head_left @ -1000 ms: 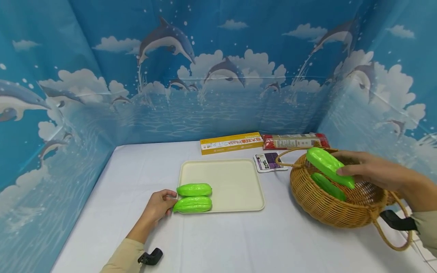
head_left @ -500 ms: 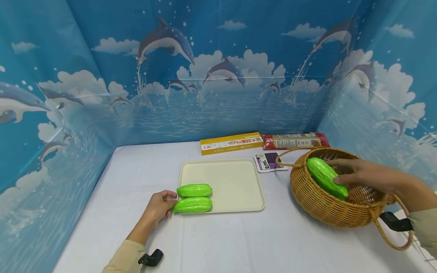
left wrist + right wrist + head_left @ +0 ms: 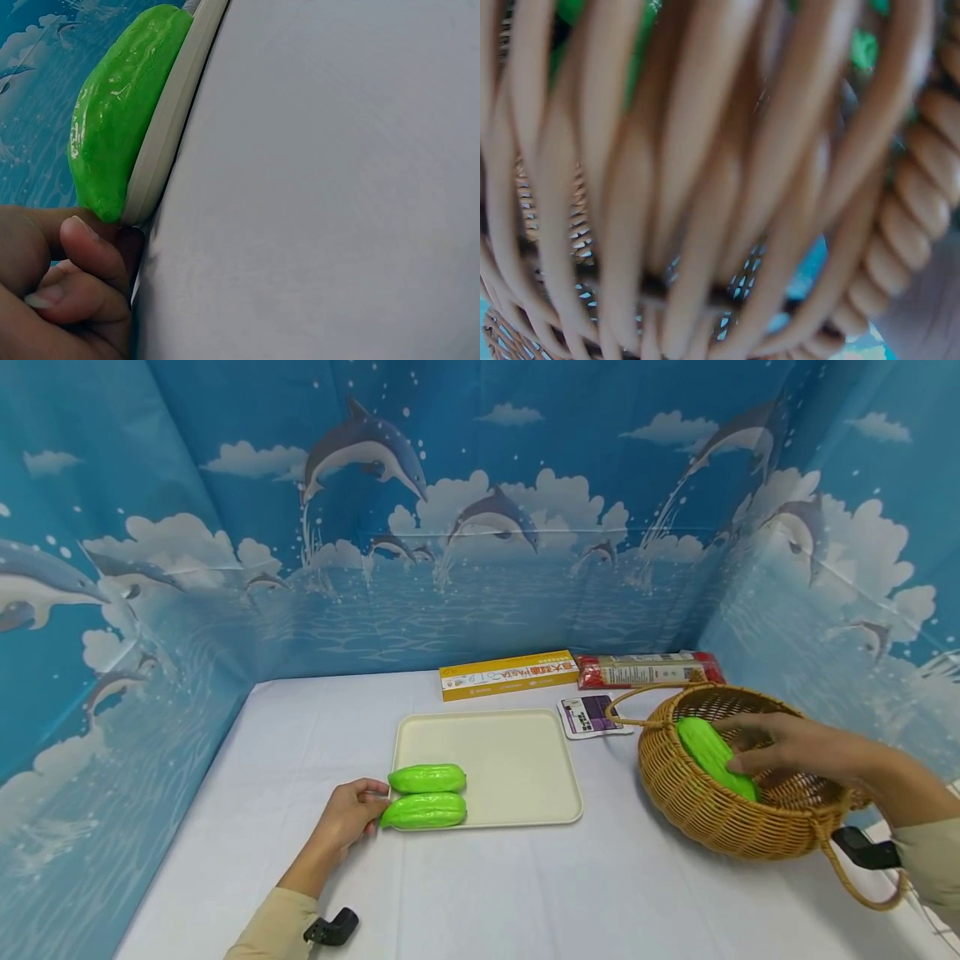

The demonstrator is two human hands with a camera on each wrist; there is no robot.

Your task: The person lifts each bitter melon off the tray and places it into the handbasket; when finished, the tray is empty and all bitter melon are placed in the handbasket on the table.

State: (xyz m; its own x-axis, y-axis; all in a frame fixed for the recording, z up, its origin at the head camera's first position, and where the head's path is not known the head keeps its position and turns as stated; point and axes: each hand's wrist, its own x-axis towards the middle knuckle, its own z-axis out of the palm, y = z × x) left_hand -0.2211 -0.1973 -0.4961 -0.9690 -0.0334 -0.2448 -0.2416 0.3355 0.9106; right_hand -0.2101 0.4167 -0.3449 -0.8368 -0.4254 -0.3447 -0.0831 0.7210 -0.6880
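In the head view, my right hand (image 3: 795,752) reaches into the wicker basket (image 3: 705,827) and grips a glossy green gourd (image 3: 705,747), thumb on its near side. The right wrist view shows mostly the basket's weave (image 3: 697,150), with green patches behind it. At the left edge of the cream tray (image 3: 517,768), my left hand (image 3: 348,814) holds the rim with curled fingers, close to the gourd tips. Two similar gourds lie side by side on the tray, the far gourd (image 3: 427,778) and the near gourd (image 3: 423,811). The left wrist view shows a gourd (image 3: 127,112) over the tray's rim.
Behind the tray lie a yellow pasta box (image 3: 510,675), a red package (image 3: 648,670) and a small purple-and-white pouch (image 3: 592,717). The basket's rope handles (image 3: 862,893) stick out to both sides. A dolphin-print curtain (image 3: 480,593) surrounds the white table (image 3: 487,893).
My right hand has lowered the gourd from above the basket's rim down into it, over the other green vegetable there, which is now hidden. The left hand and the tray stay put.
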